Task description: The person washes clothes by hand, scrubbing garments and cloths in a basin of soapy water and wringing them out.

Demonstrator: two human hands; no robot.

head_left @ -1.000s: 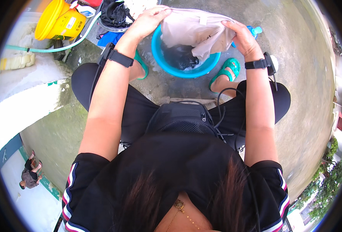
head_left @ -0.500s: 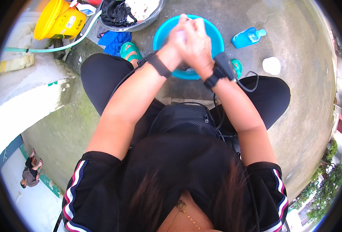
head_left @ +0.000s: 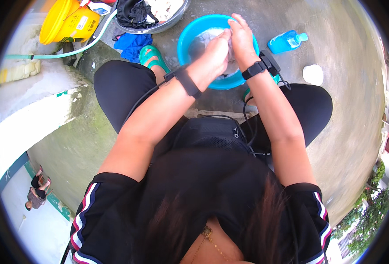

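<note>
A turquoise basin [head_left: 182,46] stands on the ground in front of me, between my feet. Pale wet-looking cloth [head_left: 212,33] lies inside it, partly covered by my hands. Over the basin, my left hand [head_left: 215,52] is closed, its fingers wrapped around a light piece of the cloth. Close beside it is my right hand [head_left: 243,40], with the cloth against its palm and its fingers slightly bent around the material. The cloth between the two palms is mostly hidden.
To the right are a blue bottle [head_left: 287,42] and a white cup-like container [head_left: 313,75]. Laundry fills a metal basin [head_left: 161,28] at the far left, near blue cloth [head_left: 133,45], a yellow bucket [head_left: 69,24] and a pale hose [head_left: 64,56]. A person [head_left: 36,196] sits off to the left.
My hands were clasped together higher over the basin. They have parted slightly and shifted right, showing the cloth between them and in the basin.
</note>
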